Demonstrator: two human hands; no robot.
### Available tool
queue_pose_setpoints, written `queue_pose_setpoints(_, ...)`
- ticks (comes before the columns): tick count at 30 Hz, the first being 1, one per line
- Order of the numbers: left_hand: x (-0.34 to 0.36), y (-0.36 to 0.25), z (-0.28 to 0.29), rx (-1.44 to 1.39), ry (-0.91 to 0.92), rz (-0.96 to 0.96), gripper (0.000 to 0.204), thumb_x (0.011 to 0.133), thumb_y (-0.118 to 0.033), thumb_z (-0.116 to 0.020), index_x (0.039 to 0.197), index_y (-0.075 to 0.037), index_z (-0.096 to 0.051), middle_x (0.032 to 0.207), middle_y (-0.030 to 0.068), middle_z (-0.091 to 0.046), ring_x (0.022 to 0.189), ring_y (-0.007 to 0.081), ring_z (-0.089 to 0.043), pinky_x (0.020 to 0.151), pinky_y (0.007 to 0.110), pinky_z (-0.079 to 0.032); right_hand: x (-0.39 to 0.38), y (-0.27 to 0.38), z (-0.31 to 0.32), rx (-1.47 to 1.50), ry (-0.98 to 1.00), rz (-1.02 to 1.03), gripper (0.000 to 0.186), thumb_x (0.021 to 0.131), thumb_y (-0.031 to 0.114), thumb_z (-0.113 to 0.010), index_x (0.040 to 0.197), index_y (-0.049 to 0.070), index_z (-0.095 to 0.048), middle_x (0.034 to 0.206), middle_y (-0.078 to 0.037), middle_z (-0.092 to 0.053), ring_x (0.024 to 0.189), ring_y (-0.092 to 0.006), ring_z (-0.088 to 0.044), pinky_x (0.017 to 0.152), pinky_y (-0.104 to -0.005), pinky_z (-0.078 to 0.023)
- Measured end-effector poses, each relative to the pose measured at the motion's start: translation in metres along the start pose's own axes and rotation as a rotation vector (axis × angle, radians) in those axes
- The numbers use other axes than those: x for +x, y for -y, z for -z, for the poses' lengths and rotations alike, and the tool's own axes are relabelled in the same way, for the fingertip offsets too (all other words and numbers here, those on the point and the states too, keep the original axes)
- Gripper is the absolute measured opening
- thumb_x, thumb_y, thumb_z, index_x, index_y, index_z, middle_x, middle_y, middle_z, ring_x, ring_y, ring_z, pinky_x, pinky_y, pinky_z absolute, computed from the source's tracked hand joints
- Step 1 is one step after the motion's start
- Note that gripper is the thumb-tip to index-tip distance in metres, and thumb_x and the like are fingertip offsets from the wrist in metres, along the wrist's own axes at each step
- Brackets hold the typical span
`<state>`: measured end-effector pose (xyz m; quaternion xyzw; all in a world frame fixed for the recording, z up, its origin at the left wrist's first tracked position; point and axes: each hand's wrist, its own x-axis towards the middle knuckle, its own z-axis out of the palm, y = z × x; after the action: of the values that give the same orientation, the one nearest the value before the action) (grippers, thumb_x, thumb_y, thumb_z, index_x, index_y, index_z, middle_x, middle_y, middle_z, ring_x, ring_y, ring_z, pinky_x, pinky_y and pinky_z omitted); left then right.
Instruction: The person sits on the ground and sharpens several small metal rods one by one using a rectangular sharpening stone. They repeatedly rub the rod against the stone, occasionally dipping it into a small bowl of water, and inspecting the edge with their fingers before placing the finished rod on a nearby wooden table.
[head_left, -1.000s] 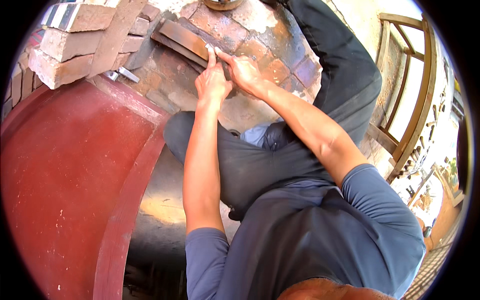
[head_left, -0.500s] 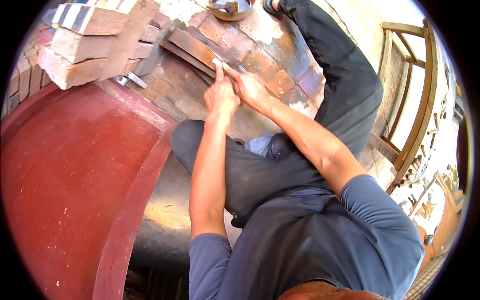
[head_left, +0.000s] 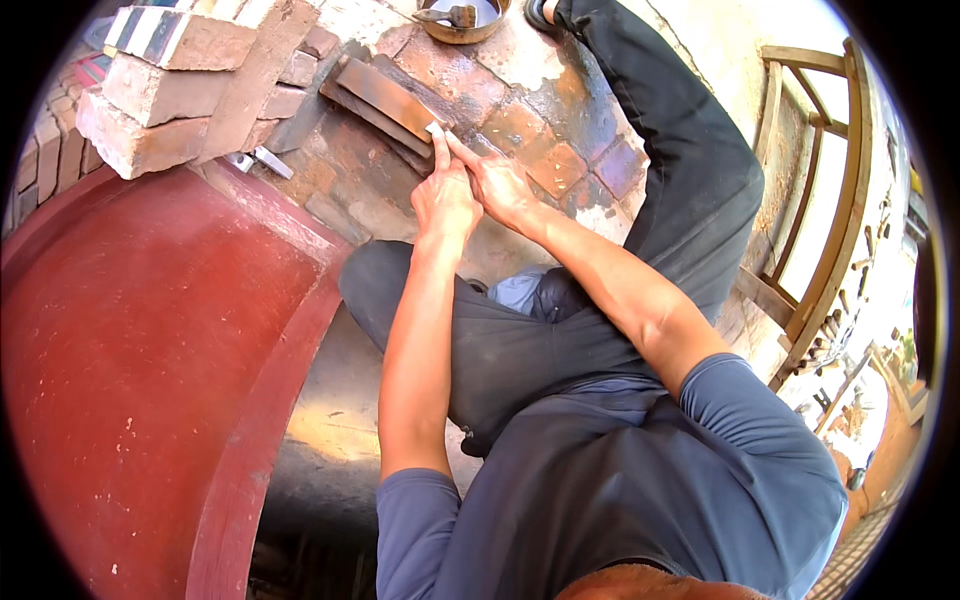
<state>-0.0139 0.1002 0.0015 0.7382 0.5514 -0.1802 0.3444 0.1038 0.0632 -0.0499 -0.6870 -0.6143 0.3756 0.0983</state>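
Both of my hands are together over the near end of a long reddish-brown block (head_left: 385, 98), which lies slanted on the wet paving. My left hand (head_left: 445, 203) has its index finger stretched forward and its other fingers curled. Close against it, my right hand (head_left: 500, 187) also points a finger toward the block's end, its other fingers bent. A small pale piece (head_left: 434, 129) shows at the fingertips on the block. What it is, and whatever lies under my fingers, I cannot make out.
A metal bowl (head_left: 455, 36) of pale liquid stands beyond the block, with a brush (head_left: 462, 16) across it. Stacked bricks (head_left: 170, 95) rise at the far left above a red panel (head_left: 150, 370). At right stands a wooden frame (head_left: 840, 230); my bent leg (head_left: 700, 190) is nearer.
My joined hands have drawn back very slightly toward me along the block, still pressed together. The block and the bowl stay where they were.
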Motion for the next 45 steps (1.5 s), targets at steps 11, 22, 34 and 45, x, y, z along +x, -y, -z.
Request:
queue_pose_setpoints(11,0.011,0.008,0.005,-0.005,-0.092,-0.01,0.064,0.079,-0.009,-0.076,0.139,-0.001,-0.059,0.168,0.0193,-0.034,0.105,0.0406,-0.073,0.088,0.052,-0.059,0.007,0.004,-0.001,0.003,-0.033,0.04,0.073,0.091,0.009,-0.054,0.162,0.021,-0.041,0.097,-0.023,-0.075,0.092,-0.0424,-0.073,0.085,-0.0527,-0.056)
queue_pose_setpoints(22,-0.118,-0.04,0.024,-0.815,-0.625,-0.088,0.042,0.09,-0.014,-0.079,0.127,0.002,-0.069,0.135,0.0141,-0.07,0.08,0.0146,-0.07,0.071,0.03,-0.057,-0.036,-0.003,0.056,1.006,0.094,-0.553,0.033,0.11,0.011,-0.046,0.139,0.002,-0.06,0.082,-0.002,-0.068,0.063,-0.0107,-0.065,0.055,-0.0274,-0.053)
queue_pose_setpoints(34,-0.224,-0.088,0.017,-1.132,-0.814,-0.258,0.039,0.101,-0.02,-0.073,0.133,0.003,-0.068,0.123,0.0123,-0.073,0.08,0.0111,-0.067,0.066,0.026,-0.054,-0.168,0.057,0.159,1.714,0.671,0.093,0.032,0.11,0.018,-0.051,0.129,-0.004,-0.064,0.091,-0.012,-0.067,0.056,-0.0126,-0.055,0.048,-0.0227,-0.037)
queue_pose_setpoints(45,-0.259,-0.116,0.037,-0.99,-1.064,-0.317,0.01,0.091,0.003,-0.076,0.099,0.007,-0.073,0.098,0.0133,-0.076,0.083,0.0192,-0.071,0.073,0.032,-0.056,-0.217,0.052,0.161,1.622,0.755,0.269,0.04,0.109,0.034,-0.059,0.118,-0.003,-0.07,0.09,-0.013,-0.072,0.07,-0.0155,-0.066,0.055,-0.0276,-0.048)
